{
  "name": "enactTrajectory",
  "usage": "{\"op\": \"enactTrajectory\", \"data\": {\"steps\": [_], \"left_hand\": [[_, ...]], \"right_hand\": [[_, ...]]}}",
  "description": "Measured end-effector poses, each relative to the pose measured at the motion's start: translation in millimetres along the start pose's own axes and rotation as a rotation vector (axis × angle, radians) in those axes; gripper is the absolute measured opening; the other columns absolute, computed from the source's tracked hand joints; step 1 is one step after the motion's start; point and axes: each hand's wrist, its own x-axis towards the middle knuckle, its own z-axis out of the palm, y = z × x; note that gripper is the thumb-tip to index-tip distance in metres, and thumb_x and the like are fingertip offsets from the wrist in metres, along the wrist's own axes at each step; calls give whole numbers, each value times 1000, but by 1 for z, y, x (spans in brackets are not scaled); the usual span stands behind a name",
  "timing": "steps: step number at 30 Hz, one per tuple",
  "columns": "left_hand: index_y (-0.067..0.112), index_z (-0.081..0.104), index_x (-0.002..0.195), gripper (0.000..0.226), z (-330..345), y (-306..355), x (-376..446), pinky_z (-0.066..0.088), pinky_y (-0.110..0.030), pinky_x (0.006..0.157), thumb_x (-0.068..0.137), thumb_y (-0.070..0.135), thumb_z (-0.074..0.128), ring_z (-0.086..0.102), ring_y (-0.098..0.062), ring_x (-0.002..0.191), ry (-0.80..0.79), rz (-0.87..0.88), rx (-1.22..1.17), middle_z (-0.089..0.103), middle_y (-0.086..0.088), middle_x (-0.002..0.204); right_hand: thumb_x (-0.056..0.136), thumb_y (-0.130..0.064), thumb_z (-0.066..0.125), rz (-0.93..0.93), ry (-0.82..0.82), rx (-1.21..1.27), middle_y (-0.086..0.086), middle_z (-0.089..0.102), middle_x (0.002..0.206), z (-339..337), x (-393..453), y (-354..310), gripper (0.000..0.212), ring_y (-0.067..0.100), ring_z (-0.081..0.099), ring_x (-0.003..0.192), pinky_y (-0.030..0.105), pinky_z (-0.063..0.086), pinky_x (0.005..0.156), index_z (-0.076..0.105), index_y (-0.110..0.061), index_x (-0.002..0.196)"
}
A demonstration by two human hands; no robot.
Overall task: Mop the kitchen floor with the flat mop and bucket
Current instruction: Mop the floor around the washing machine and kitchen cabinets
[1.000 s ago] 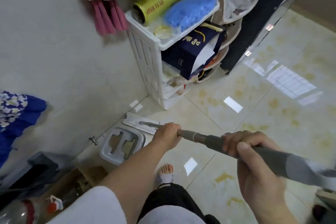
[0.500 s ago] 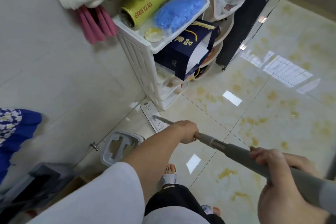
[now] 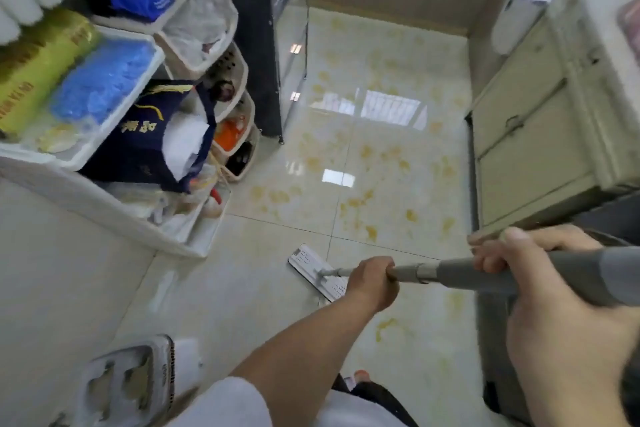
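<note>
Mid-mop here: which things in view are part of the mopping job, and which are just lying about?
Part of the job:
flat mop head
mop handle
left hand and right hand, both gripping the handle
mop bucket
tiled floor

Just lying about:
white shelf rack
gold wrap roll
navy bag
cream cabinet

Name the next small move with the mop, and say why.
Probably push the mop head forward over the tiles toward the cabinets: both hands, left and right, grip the handle, the head lies flat, and open floor lies ahead.
</note>
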Motion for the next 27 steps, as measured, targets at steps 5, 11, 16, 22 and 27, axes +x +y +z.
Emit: {"op": "enactTrajectory", "data": {"steps": [5,11,16,22,27], "left_hand": [[27,53,84,13,8,34,31,47,-35,65,95,25,47,59,-25,78,-210,171,253,57,4,79],[23,57,95,17,-2,26,61,42,-34,64,99,39,52,58,-21,78,-488,447,496,65,0,89],[20,56,100,12,-22,22,76,49,-39,77,99,31,55,62,-26,86,-754,656,703,66,-3,91],[30,50,89,18,-31,42,20,46,-34,70,96,41,62,59,-20,78,-1083,933,1007,63,1,89],[35,45,76,27,1,51,-95,41,-32,66,94,43,63,60,-23,87,-1322,1162,1057,64,2,94]], "right_hand": [[87,1,66,-165,198,27,7,66,63,-48,18,5,23,33,68,70,44,61,79,62,-5,66],[84,-8,66,-148,354,220,4,58,56,-39,13,17,20,24,61,58,37,59,69,56,-6,66],[79,-15,65,-170,554,296,3,52,50,-11,-9,15,18,24,52,49,37,54,64,54,-14,65],[74,-15,65,-183,835,323,3,47,44,2,-93,-19,18,22,45,41,37,46,61,53,-15,62],[74,-12,67,-317,1159,375,2,38,44,-13,-194,-67,17,18,36,38,30,41,54,54,-20,66]]}}
